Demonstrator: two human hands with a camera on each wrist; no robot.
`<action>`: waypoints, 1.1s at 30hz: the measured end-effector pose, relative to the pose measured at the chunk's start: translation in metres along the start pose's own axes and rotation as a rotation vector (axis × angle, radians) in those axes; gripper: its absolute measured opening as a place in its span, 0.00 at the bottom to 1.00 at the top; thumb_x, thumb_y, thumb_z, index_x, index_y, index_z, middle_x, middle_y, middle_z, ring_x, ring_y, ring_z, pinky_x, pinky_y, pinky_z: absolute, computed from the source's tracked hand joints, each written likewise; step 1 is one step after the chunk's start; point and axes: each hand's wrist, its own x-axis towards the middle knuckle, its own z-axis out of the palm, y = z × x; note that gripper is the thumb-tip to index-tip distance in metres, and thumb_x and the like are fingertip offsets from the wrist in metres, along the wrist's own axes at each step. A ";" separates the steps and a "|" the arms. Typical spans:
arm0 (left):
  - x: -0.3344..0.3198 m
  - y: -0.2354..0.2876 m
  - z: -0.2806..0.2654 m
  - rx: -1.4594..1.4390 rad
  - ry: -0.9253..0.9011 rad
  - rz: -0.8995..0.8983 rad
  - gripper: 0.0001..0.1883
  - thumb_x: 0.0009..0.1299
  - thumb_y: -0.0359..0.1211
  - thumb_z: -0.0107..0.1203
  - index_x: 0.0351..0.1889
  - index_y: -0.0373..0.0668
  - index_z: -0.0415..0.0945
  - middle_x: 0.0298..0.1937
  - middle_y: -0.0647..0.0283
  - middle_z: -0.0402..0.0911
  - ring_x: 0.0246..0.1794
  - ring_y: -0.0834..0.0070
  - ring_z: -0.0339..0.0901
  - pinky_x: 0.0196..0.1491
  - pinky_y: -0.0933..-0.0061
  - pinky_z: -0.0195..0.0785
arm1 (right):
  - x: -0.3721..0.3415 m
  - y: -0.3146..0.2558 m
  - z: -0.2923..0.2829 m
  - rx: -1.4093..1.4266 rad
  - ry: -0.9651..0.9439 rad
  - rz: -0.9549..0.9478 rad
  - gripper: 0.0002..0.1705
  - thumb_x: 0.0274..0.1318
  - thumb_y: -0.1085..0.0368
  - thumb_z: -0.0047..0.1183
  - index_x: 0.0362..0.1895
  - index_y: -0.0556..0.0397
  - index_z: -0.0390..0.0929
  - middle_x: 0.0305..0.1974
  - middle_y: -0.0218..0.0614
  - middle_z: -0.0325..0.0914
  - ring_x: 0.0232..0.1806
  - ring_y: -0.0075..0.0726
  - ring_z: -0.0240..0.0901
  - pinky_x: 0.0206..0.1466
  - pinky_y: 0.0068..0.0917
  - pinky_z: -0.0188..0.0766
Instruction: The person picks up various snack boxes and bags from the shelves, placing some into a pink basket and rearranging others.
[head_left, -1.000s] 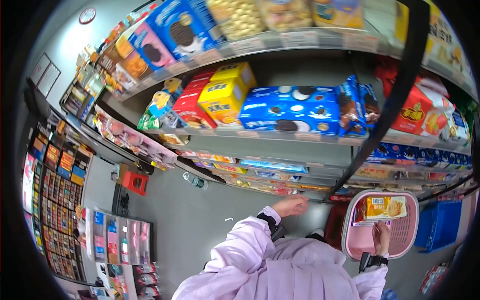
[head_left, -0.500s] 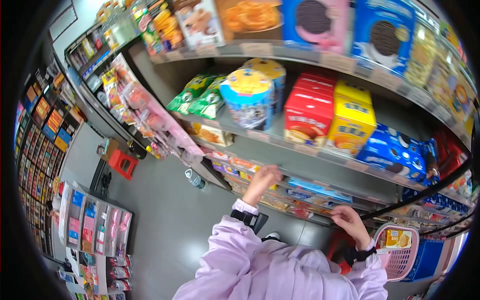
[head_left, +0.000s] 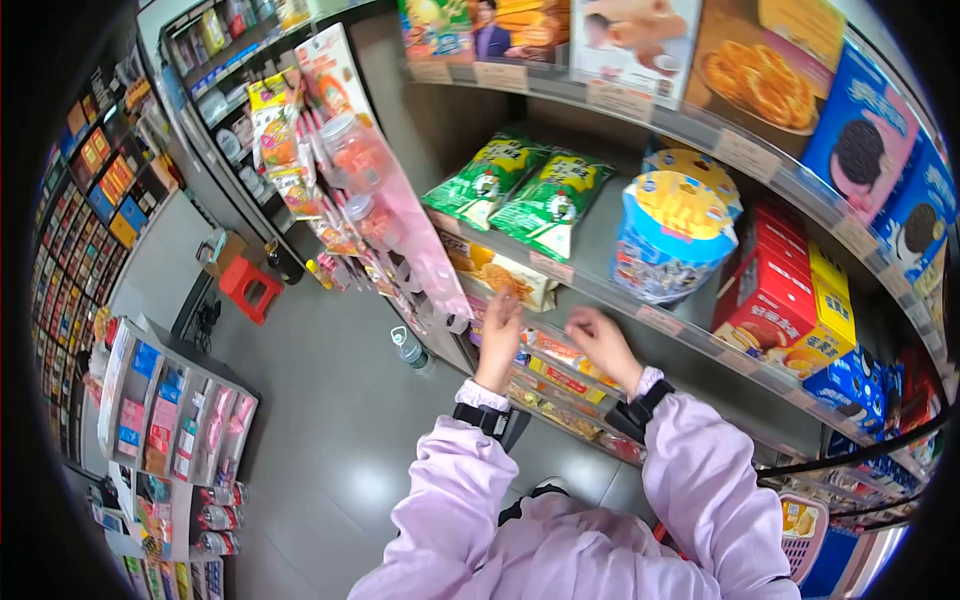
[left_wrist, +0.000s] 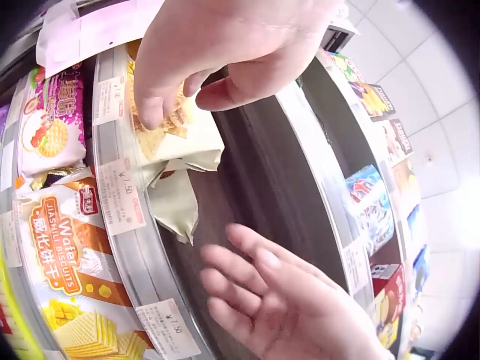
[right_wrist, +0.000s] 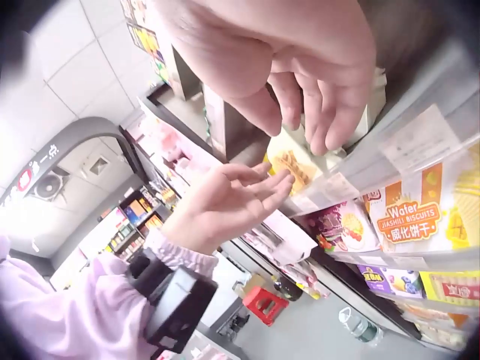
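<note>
Both hands are raised at a low shelf holding a cream snack packet with golden food printed on it (head_left: 500, 275). My left hand (head_left: 498, 340) is at the packet's front, its loosely bent fingers over the packet (left_wrist: 169, 124) in the left wrist view; whether they touch is unclear. To its right my right hand (head_left: 605, 345) is held with relaxed fingers and nothing in them, palm toward the packet. In the right wrist view the packet (right_wrist: 292, 169) lies between the two hands.
Green snack bags (head_left: 550, 205), a blue-and-yellow tub (head_left: 670, 240) and red boxes (head_left: 765, 290) stand on the shelf above. Wafer packs (left_wrist: 67, 262) fill a lower shelf. Hanging snacks (head_left: 370, 215) border the left. A bottle (head_left: 408, 348) and red stool (head_left: 250, 290) stand on the floor.
The view has swung left along the shelves. My right hand has left the pink basket, and both hands have come close together in front of the low shelf.
</note>
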 end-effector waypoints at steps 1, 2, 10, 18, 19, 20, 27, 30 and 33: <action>0.002 -0.004 -0.001 -0.013 -0.017 -0.009 0.29 0.61 0.22 0.39 0.64 0.41 0.50 0.60 0.52 0.60 0.55 0.67 0.63 0.54 0.70 0.59 | 0.014 0.008 0.008 -0.039 0.033 0.012 0.20 0.51 0.67 0.51 0.49 0.60 0.66 0.41 0.40 0.73 0.41 0.29 0.70 0.44 0.25 0.67; 0.002 -0.004 0.000 0.006 -0.022 -0.017 0.29 0.61 0.22 0.39 0.64 0.41 0.50 0.59 0.52 0.61 0.56 0.66 0.64 0.54 0.71 0.59 | 0.031 0.017 0.020 -0.040 0.159 -0.088 0.18 0.51 0.63 0.51 0.43 0.62 0.70 0.35 0.40 0.75 0.37 0.30 0.72 0.40 0.25 0.68; -0.014 -0.016 -0.010 -0.019 -0.036 -0.001 0.27 0.62 0.23 0.40 0.61 0.38 0.52 0.57 0.50 0.62 0.55 0.65 0.64 0.53 0.70 0.61 | 0.088 0.068 0.040 -0.194 0.319 -0.007 0.12 0.50 0.63 0.47 0.31 0.62 0.74 0.26 0.37 0.77 0.27 0.28 0.73 0.30 0.23 0.66; -0.025 -0.016 -0.018 0.002 -0.045 -0.071 0.25 0.62 0.22 0.41 0.60 0.38 0.54 0.55 0.52 0.63 0.53 0.67 0.66 0.50 0.72 0.63 | 0.057 0.057 0.014 -0.094 0.163 0.017 0.17 0.47 0.72 0.42 0.44 0.61 0.69 0.38 0.33 0.73 0.36 0.23 0.68 0.39 0.19 0.63; -0.025 -0.017 -0.020 0.026 -0.045 -0.062 0.25 0.62 0.22 0.41 0.59 0.38 0.54 0.55 0.52 0.64 0.53 0.68 0.66 0.50 0.72 0.63 | 0.047 0.064 0.008 0.013 0.155 0.010 0.18 0.47 0.73 0.41 0.46 0.61 0.68 0.40 0.32 0.72 0.40 0.24 0.67 0.43 0.20 0.62; -0.025 -0.016 -0.021 0.050 -0.046 -0.051 0.25 0.62 0.22 0.41 0.59 0.38 0.54 0.54 0.53 0.64 0.53 0.68 0.66 0.50 0.73 0.63 | 0.033 0.058 -0.001 0.096 0.187 -0.014 0.18 0.48 0.73 0.41 0.46 0.61 0.68 0.39 0.32 0.72 0.40 0.24 0.67 0.43 0.21 0.62; -0.001 -0.010 -0.008 0.210 0.024 0.125 0.29 0.57 0.22 0.44 0.59 0.33 0.53 0.56 0.50 0.62 0.56 0.63 0.63 0.57 0.69 0.56 | -0.048 0.053 -0.072 0.267 0.491 0.256 0.08 0.50 0.66 0.45 0.30 0.59 0.70 0.28 0.28 0.70 0.31 0.22 0.63 0.35 0.23 0.62; 0.035 -0.034 -0.005 0.314 0.107 0.326 0.27 0.57 0.25 0.48 0.57 0.33 0.56 0.53 0.49 0.66 0.52 0.63 0.66 0.54 0.67 0.58 | -0.065 0.061 -0.090 0.302 0.538 0.271 0.09 0.51 0.66 0.47 0.36 0.58 0.71 0.31 0.29 0.71 0.34 0.24 0.66 0.38 0.22 0.63; 0.072 -0.030 -0.002 0.202 -0.024 0.343 0.27 0.54 0.24 0.49 0.54 0.30 0.59 0.51 0.51 0.68 0.51 0.66 0.67 0.56 0.69 0.56 | -0.083 0.063 -0.093 0.351 0.440 0.190 0.16 0.52 0.67 0.49 0.46 0.58 0.70 0.42 0.34 0.72 0.46 0.29 0.67 0.48 0.22 0.64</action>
